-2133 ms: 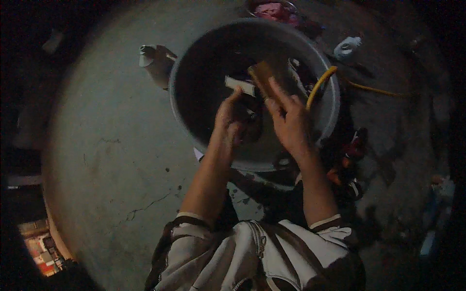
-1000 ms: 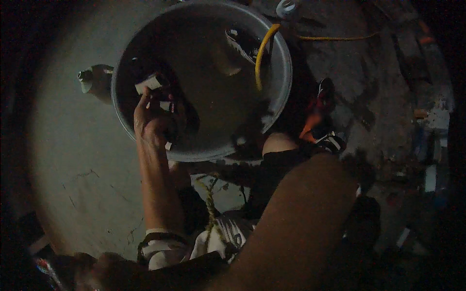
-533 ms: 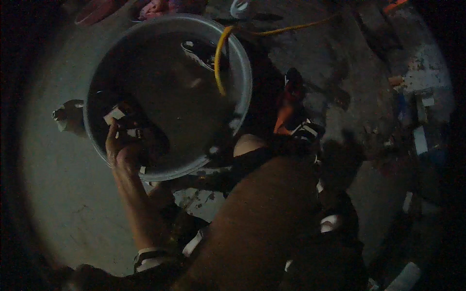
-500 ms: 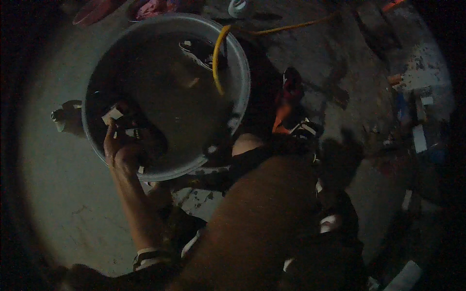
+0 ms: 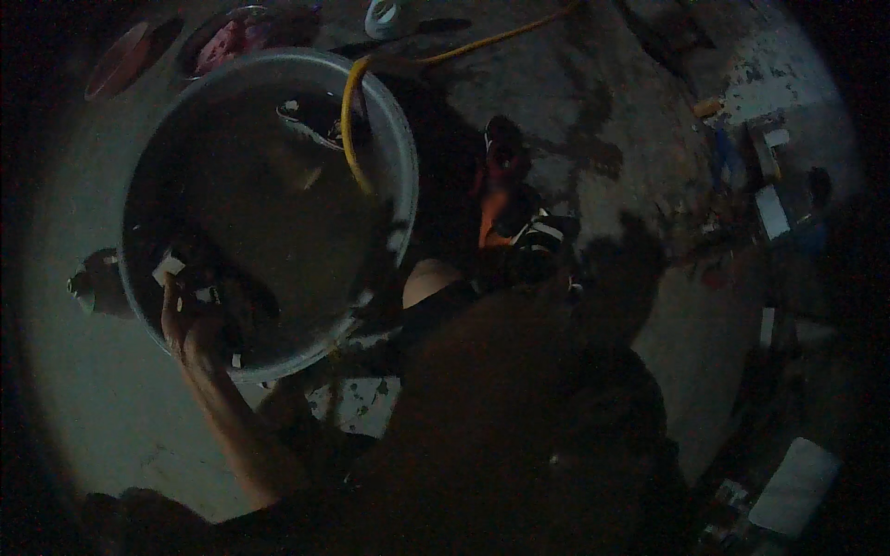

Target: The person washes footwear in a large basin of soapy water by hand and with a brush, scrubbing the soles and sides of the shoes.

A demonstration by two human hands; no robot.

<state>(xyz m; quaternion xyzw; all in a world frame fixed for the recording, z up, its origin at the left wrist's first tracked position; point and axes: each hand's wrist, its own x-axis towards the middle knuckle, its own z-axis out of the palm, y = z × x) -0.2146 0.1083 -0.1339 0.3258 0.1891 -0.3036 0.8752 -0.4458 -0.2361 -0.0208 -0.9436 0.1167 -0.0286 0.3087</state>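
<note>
The light is very dim. My left hand [image 5: 193, 326] reaches over the near left rim of a large round grey metal basin [image 5: 409, 157]. Its fingers are closed on a dark shoe [image 5: 246, 295] with small pale patches, inside the basin near the wall. A second dark shoe [image 5: 313, 126] with a pale sole edge lies at the basin's far side. Murky water appears to fill the basin. A yellow hose [image 5: 349, 120] hooks over the far right rim, its end hanging inside. My right hand does not show; a dark shape covers the lower middle.
Beyond the basin are a reddish bowl [image 5: 125, 56], a basin with pink cloth [image 5: 232, 42] and a white container [image 5: 381, 17]. A small bottle-like thing [image 5: 85, 289] lies on the left. Orange and dark striped footwear [image 5: 528, 232] is at the right. A pale box [image 5: 795, 486] sits lower right.
The whole view has shifted, so the basin sits farther left and lower. My left hand keeps hold of the dark shoe. The brown shape in the lower middle has become darker.
</note>
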